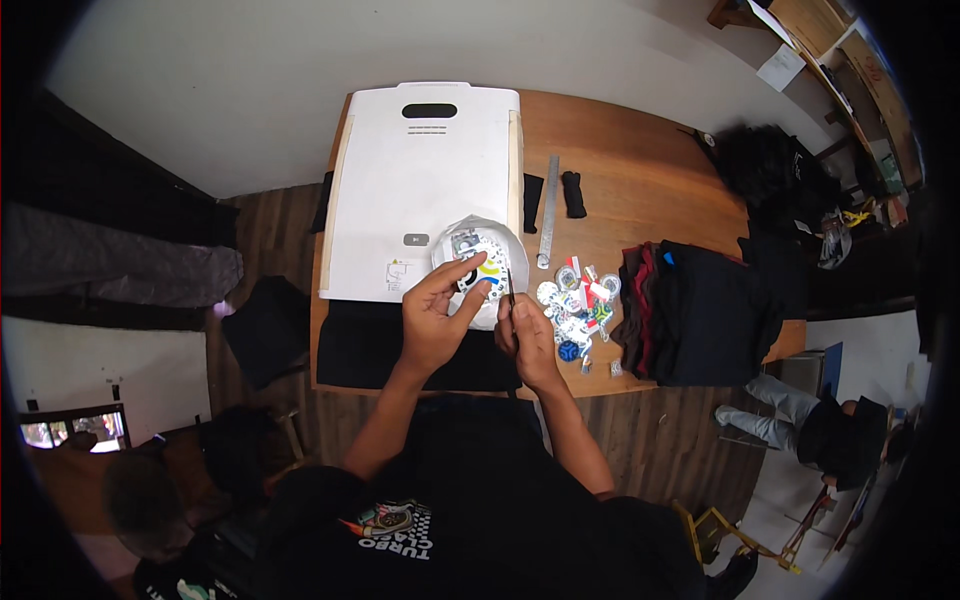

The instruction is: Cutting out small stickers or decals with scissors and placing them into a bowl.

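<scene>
My left hand (438,315) pinches a curled white sheet (514,245) between thumb and fingers; it bears printed round designs in blue, yellow and black. My right hand (530,340) is closed on scissors (511,282), whose dark narrow blades point up at the sheet's right part. Fingers hide most of the handles. Both hands are above the near edge of a large white machine (420,180) with a flat top. To the right of my right hand lies a loose pile of cut-out round stickers (572,310), white, blue, green and red.
Folded dark garments (710,315) are stacked at the table's right. A steel ruler (549,210) and a small black rolled item (573,194) lie on the wooden table (640,160). A black bag (770,170) sits far right. Other people are at lower left and at right (845,440).
</scene>
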Action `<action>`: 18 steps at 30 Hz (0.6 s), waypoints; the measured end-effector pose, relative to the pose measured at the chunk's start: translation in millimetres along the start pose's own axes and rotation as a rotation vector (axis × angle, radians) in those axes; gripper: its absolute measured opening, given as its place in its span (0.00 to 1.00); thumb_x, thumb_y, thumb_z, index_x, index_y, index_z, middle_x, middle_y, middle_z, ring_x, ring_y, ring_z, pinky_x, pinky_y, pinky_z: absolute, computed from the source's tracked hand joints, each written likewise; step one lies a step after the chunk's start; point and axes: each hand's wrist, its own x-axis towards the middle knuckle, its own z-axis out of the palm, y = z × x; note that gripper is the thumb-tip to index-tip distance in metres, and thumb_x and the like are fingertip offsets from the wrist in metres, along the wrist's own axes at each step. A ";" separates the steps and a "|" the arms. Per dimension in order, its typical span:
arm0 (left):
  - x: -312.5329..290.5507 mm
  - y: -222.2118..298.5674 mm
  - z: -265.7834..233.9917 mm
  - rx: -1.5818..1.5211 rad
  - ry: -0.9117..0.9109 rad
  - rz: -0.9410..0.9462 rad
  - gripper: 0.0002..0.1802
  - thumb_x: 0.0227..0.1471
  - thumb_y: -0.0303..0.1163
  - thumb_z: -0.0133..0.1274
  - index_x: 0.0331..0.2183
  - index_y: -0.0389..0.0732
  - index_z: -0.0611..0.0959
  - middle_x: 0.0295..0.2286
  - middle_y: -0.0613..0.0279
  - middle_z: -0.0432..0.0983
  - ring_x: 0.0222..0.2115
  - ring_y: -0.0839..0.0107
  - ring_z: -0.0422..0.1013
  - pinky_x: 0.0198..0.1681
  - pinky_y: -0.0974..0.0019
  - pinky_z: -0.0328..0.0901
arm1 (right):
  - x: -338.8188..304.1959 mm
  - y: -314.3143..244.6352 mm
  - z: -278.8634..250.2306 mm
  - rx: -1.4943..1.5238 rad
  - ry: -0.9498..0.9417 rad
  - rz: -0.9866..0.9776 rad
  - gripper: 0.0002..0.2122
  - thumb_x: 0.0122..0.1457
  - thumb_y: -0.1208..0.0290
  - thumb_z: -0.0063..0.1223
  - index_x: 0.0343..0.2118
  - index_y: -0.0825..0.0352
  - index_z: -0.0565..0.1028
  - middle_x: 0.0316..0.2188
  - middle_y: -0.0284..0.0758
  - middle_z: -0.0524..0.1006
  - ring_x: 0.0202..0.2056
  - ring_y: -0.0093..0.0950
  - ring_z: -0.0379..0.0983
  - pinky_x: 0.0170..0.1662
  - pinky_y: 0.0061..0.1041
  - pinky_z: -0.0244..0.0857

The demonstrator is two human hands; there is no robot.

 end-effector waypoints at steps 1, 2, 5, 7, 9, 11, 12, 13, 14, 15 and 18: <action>-0.8 0.8 0.4 0.001 0.002 0.001 0.21 0.53 0.13 0.56 0.50 0.28 0.78 0.44 0.53 0.76 0.46 0.73 0.72 0.51 0.72 0.67 | -0.2 1.0 -0.6 0.014 -0.002 0.003 0.17 0.72 0.55 0.34 0.38 0.66 0.67 0.14 0.22 0.56 0.15 0.13 0.50 0.20 0.16 0.46; -0.4 1.3 0.2 0.003 0.004 0.003 0.21 0.53 0.13 0.56 0.50 0.28 0.78 0.44 0.53 0.76 0.45 0.73 0.72 0.51 0.72 0.67 | -0.3 1.2 -0.6 0.014 -0.003 0.000 0.17 0.72 0.55 0.34 0.38 0.66 0.67 0.14 0.22 0.56 0.15 0.13 0.50 0.20 0.16 0.46; 2.5 -1.4 -1.9 -0.029 -0.001 -0.016 0.20 0.53 0.13 0.56 0.50 0.27 0.78 0.44 0.54 0.76 0.46 0.73 0.72 0.50 0.73 0.67 | -0.7 1.4 -2.3 0.000 -0.012 0.003 0.17 0.72 0.55 0.33 0.38 0.66 0.67 0.13 0.22 0.56 0.15 0.14 0.50 0.20 0.16 0.46; 4.3 -0.5 -1.5 -0.035 -0.003 -0.012 0.20 0.53 0.13 0.56 0.50 0.27 0.78 0.44 0.54 0.76 0.45 0.74 0.72 0.50 0.73 0.67 | -1.0 1.7 -4.8 0.002 -0.024 -0.012 0.18 0.72 0.55 0.33 0.38 0.66 0.67 0.14 0.22 0.56 0.15 0.14 0.51 0.20 0.16 0.46; 5.0 1.3 -1.3 -0.041 -0.005 -0.004 0.20 0.53 0.13 0.56 0.50 0.27 0.78 0.43 0.54 0.76 0.45 0.74 0.72 0.50 0.73 0.67 | -1.2 -2.9 -3.6 -0.007 -0.029 -0.017 0.18 0.72 0.55 0.33 0.38 0.66 0.67 0.14 0.22 0.56 0.15 0.14 0.51 0.20 0.16 0.47; 4.2 2.6 -1.4 -0.024 -0.015 -0.005 0.20 0.54 0.13 0.56 0.50 0.27 0.78 0.43 0.55 0.76 0.44 0.75 0.72 0.49 0.74 0.67 | -1.5 -4.1 -3.3 -0.017 -0.035 -0.024 0.18 0.72 0.54 0.32 0.38 0.66 0.67 0.14 0.23 0.57 0.15 0.14 0.51 0.20 0.16 0.47; 5.0 3.2 -0.8 -0.024 -0.016 -0.004 0.20 0.54 0.13 0.56 0.50 0.27 0.78 0.43 0.55 0.76 0.44 0.75 0.72 0.49 0.74 0.67 | -2.0 -3.1 -3.5 -0.014 -0.038 -0.022 0.18 0.72 0.54 0.32 0.38 0.66 0.67 0.14 0.23 0.57 0.15 0.14 0.51 0.20 0.16 0.47; 6.0 3.8 0.2 -0.018 -0.024 0.018 0.20 0.54 0.14 0.56 0.50 0.27 0.78 0.42 0.55 0.76 0.44 0.75 0.72 0.49 0.74 0.67 | -2.0 -2.5 -3.6 -0.010 -0.042 -0.020 0.18 0.72 0.54 0.32 0.38 0.66 0.67 0.14 0.23 0.57 0.15 0.14 0.51 0.20 0.16 0.47; 6.2 4.5 0.9 -0.012 -0.033 0.038 0.19 0.54 0.14 0.56 0.50 0.27 0.78 0.42 0.55 0.77 0.43 0.75 0.72 0.48 0.74 0.66 | -2.0 -2.8 -2.8 -0.009 -0.041 -0.019 0.18 0.72 0.54 0.32 0.38 0.66 0.67 0.14 0.23 0.57 0.15 0.14 0.51 0.20 0.16 0.47; 6.4 5.5 1.8 -0.011 -0.033 0.038 0.19 0.54 0.14 0.56 0.50 0.27 0.78 0.42 0.55 0.77 0.43 0.75 0.72 0.48 0.74 0.66 | -1.6 -3.8 -1.9 -0.012 -0.043 -0.012 0.18 0.72 0.55 0.32 0.38 0.66 0.67 0.14 0.23 0.57 0.15 0.14 0.51 0.20 0.16 0.47; 6.1 7.7 3.6 -0.031 -0.028 0.026 0.19 0.55 0.14 0.55 0.50 0.27 0.78 0.42 0.55 0.76 0.43 0.75 0.71 0.48 0.74 0.66 | -0.6 -3.0 -0.8 -0.012 -0.043 -0.007 0.18 0.72 0.55 0.33 0.38 0.66 0.67 0.13 0.23 0.57 0.15 0.14 0.51 0.20 0.16 0.47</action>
